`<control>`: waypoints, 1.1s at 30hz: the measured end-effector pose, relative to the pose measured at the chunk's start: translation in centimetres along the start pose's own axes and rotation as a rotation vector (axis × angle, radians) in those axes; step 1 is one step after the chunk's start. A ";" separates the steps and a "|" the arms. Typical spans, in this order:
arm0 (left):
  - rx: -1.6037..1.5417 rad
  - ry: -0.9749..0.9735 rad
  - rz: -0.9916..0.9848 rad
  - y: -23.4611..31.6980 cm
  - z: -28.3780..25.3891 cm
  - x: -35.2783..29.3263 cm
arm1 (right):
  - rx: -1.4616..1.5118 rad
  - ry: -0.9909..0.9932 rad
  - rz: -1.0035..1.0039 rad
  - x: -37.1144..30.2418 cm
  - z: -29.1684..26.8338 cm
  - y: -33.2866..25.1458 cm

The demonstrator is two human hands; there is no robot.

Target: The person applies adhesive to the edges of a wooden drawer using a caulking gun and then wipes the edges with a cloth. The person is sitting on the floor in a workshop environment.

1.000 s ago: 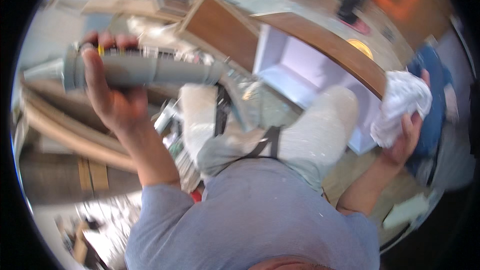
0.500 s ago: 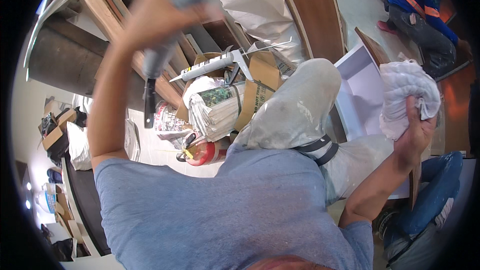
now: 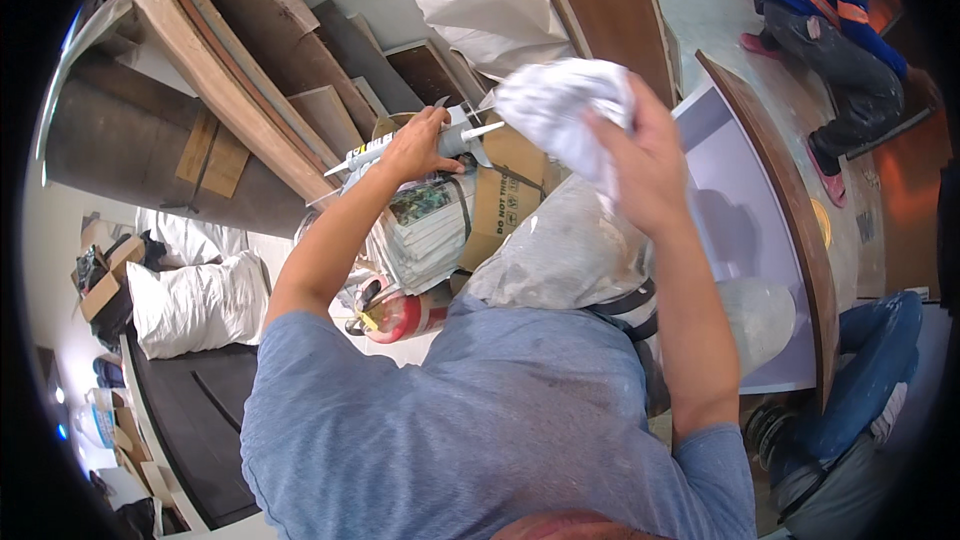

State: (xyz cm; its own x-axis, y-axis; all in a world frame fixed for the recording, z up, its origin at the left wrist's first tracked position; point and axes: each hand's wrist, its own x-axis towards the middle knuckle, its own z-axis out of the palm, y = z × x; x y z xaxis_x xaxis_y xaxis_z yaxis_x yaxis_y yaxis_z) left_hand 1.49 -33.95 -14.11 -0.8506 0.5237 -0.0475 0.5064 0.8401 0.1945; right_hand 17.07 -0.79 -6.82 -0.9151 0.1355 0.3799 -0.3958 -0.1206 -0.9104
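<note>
1. Right hand (image 3: 650, 155): fingers closed around a crumpled white cloth (image 3: 560, 112), raised near the person's bent knee (image 3: 575, 235).
2. Left hand (image 3: 412, 148): fingers curved downward over the caulking gun (image 3: 368, 151); whether they grip it cannot be told.
3. Caulking gun: lies across the cardboard box (image 3: 508, 202), tip pointing left. A second pale nozzle (image 3: 486, 130) projects right of the left hand.
4. Paper bundle (image 3: 425, 248): sits in the box, below the left hand.

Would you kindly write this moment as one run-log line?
left hand: on grey caulking gun over cardboard box | right hand: holding bunched white cloth | nearby: wooden boards
</note>
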 end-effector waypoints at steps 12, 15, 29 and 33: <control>-1.501 0.286 -0.162 -0.1 -6.7 -6.7 | 0.998 -0.328 0.454 8.0 17.3 11.9; -1.400 0.200 -0.212 0.0 -7.0 -5.9 | 0.742 -0.269 0.475 7.4 18.3 12.6; -0.860 0.356 0.208 12.8 -11.5 4.6 | 0.269 0.197 0.374 6.5 2.7 6.8; -0.307 0.634 0.408 18.8 -14.0 17.5 | 0.152 0.418 0.220 5.0 -6.7 2.8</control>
State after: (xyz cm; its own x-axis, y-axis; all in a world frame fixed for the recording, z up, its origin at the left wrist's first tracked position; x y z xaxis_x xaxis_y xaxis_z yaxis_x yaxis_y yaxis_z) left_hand -5.84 -10.96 2.41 -0.5726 0.5232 0.6312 0.8107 0.4759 0.3410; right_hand 11.92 6.17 -8.60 -0.8811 0.4697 0.0548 -0.2321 -0.3287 -0.9155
